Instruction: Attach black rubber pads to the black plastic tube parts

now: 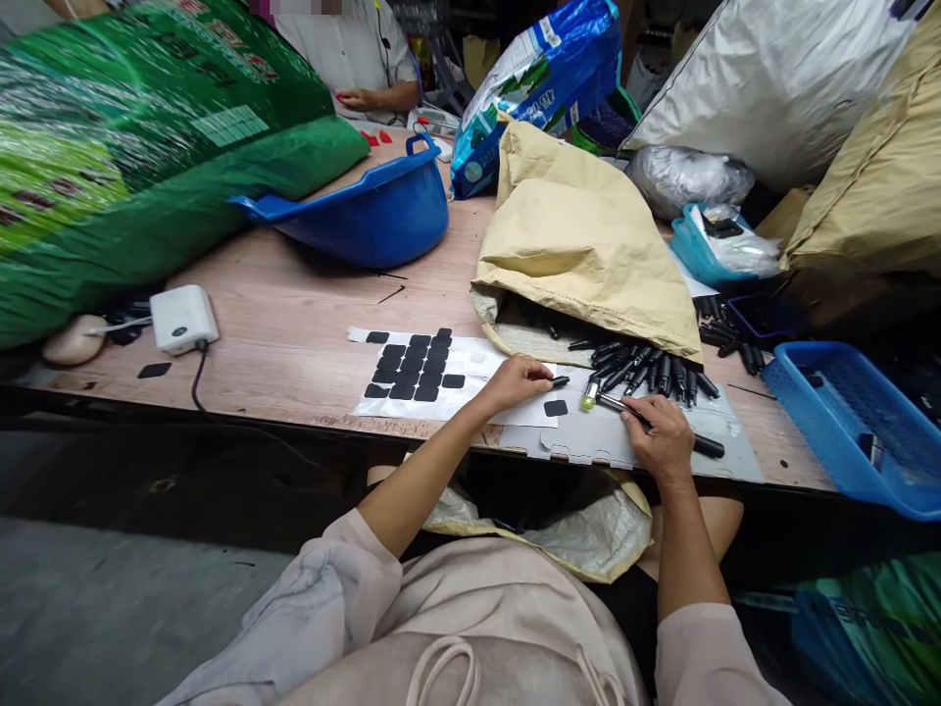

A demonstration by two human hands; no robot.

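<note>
My left hand point(515, 384) pinches a small black pen-like part point(560, 381) above the white sheet. My right hand point(660, 433) is wrapped round the handle of a small hammer point(708, 446), whose metal head with a yellow-green face points left. Between the hands, a black rounded-square patch point(556, 408) lies on the sheet's edge. To the left, several similar black patches point(412, 368) sit in rows on the white sheet point(360, 402). Just beyond the hammer, a pile of black pen-like parts point(639, 368) spills from the mouth of a tan sack point(580, 216).
A blue basin point(368, 221) and a white charger box point(183, 319) stand on the left. At right is a blue basket point(845, 422). Large green point(183, 118) and white bags point(765, 78) crowd the sides. Another person point(345, 59) sits across. An open sack point(588, 534) lies on my lap.
</note>
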